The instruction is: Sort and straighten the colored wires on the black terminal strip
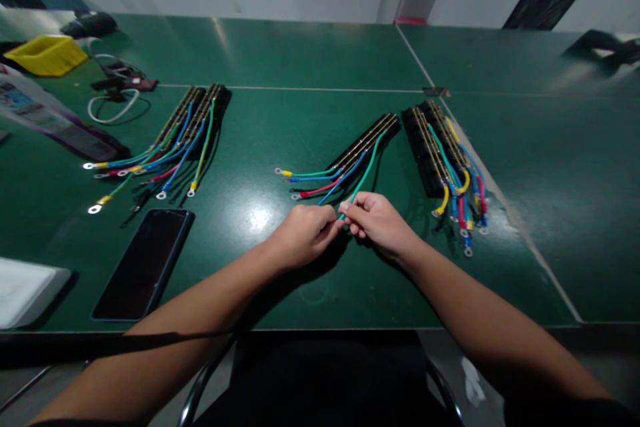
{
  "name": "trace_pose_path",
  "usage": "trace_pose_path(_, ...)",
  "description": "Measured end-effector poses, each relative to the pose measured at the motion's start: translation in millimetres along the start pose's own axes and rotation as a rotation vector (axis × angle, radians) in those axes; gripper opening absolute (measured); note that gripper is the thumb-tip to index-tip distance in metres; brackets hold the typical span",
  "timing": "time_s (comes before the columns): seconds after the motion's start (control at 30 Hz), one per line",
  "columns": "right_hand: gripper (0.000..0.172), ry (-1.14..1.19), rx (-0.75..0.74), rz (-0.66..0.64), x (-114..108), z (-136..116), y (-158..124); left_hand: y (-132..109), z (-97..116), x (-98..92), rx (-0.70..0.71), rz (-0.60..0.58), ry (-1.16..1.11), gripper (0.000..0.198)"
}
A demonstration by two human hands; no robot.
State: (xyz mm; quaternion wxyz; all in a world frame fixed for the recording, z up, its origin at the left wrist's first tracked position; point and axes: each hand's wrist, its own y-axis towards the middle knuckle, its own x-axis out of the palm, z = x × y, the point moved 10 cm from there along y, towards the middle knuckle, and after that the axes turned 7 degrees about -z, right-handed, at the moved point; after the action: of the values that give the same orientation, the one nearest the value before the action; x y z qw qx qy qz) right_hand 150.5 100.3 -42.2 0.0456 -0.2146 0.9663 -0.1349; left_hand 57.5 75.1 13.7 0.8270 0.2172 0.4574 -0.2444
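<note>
In the middle of the table lies a black terminal block with brass-coloured strips. Green, blue and red wires run from it, several ending in ring terminals on the left. A longer green wire comes down from its upper end into my fingers. My right hand pinches this green wire between thumb and fingers. My left hand is closed at the wire's lower end, touching the right fingertips; the wire's tip is hidden there. A blue wire passes just behind my left hand.
Wired terminal blocks lie to the right and to the left. A phone and a white box are near the left front edge. Farther back are a yellow bin, a plastic package and a white cable.
</note>
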Motion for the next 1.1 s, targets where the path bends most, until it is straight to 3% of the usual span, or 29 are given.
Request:
trace_pose_path(0.2, 0.023, 0.025, -0.011, -0.01, 1.3, -0.7, 0.4, -1.8, -6.8, -2.8, -0.055, 0.052, -0.08, 0.019)
trace_pose_path(0.43, 0.026, 0.011, -0.014, -0.002, 0.6, 0.5, 0.7, -1.0, -1.0, 2.3, -0.038, -0.017, -0.007, 0.028)
trace_pose_path(0.67, 0.021, 0.005, -0.015, -0.006, 0.5, 0.0, 2.0, -2.5, -4.8, -5.1, -0.064, 0.066, -0.06, 0.019)
trace_pose_path(0.87, 0.023, -0.033, -0.011, -0.021, 1.6, -1.4, 0.9, -1.8, -1.8, 1.4, -0.052, 0.008, 0.017, 0.027)
trace_pose_path(1.1, 0.028, -0.089, -0.04, -0.015, 2.7, -5.0, -0.7, -4.0, -7.9, -9.8, -0.102, 0.104, -0.132, 0.023)
